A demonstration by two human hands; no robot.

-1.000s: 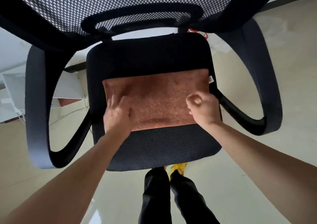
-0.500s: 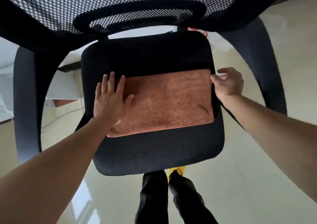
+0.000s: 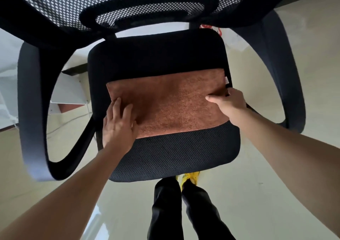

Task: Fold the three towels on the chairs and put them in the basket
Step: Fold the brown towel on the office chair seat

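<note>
I see towel (image 3: 169, 103) flat on chair seat (image 3: 174, 151), under both hands. My left hand (image 3: 118, 124) lies flat, fingers straight, pinning one end; right hand (image 3: 230, 103) pinches opposite edge. I'd carry that edge toward left hand, matching corners.

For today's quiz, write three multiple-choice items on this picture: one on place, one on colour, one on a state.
1. Where does the towel lie?
A. On the chair seat
B. On the floor
C. Over an armrest

2. What colour is the towel?
A. Blue
B. White
C. Orange-brown

3. What is the right hand doing?
A. Hanging free
B. Pinching the towel's right edge
C. Gripping an armrest

Answers: 1 A, it lies flat on the black cushion; 2 C, its pile is orange-brown; 3 B, thumb on top, fingers curled at the edge.
</note>
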